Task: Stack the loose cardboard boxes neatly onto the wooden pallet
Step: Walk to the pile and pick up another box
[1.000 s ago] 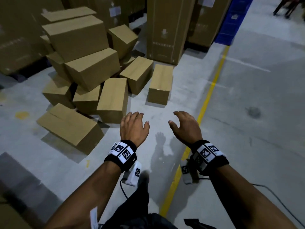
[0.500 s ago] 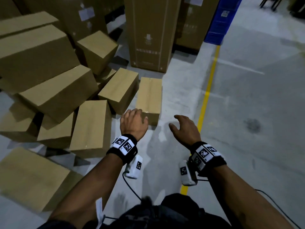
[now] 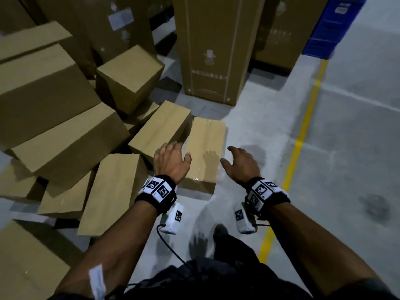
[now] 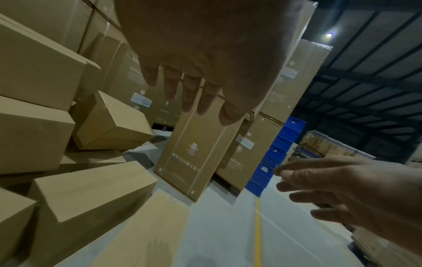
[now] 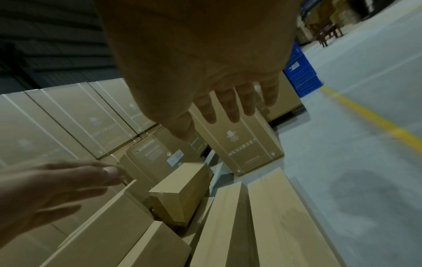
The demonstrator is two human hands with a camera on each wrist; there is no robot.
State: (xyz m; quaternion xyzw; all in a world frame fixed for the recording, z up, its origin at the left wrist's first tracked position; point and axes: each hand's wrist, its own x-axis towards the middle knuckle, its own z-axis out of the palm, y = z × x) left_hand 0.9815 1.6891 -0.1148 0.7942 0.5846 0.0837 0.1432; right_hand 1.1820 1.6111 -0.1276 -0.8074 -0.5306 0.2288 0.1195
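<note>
A heap of loose brown cardboard boxes (image 3: pixel 65 135) lies on the concrete floor at the left. The nearest long box (image 3: pixel 205 148) lies flat at the heap's right edge, its taped seam up. My left hand (image 3: pixel 171 159) hovers over this box's left edge, fingers spread and holding nothing. My right hand (image 3: pixel 240 163) hangs just right of the same box, fingers open. In the left wrist view the left hand's fingers (image 4: pixel 189 94) are straight above the box (image 4: pixel 146 234). In the right wrist view the right hand's fingers (image 5: pixel 233 106) are spread above the long box (image 5: pixel 280 216). No wooden pallet is in view.
Tall printed cartons (image 3: pixel 216 46) stand upright behind the heap. Blue crates (image 3: pixel 333 24) are stacked at the back right. A yellow floor line (image 3: pixel 303 135) runs along the right side, with bare grey floor beyond it. Another box (image 3: pixel 28 263) lies near my left elbow.
I have walked closer to the heap. Both hands have moved forward and now flank the near long box, left over its edge, right beside it.
</note>
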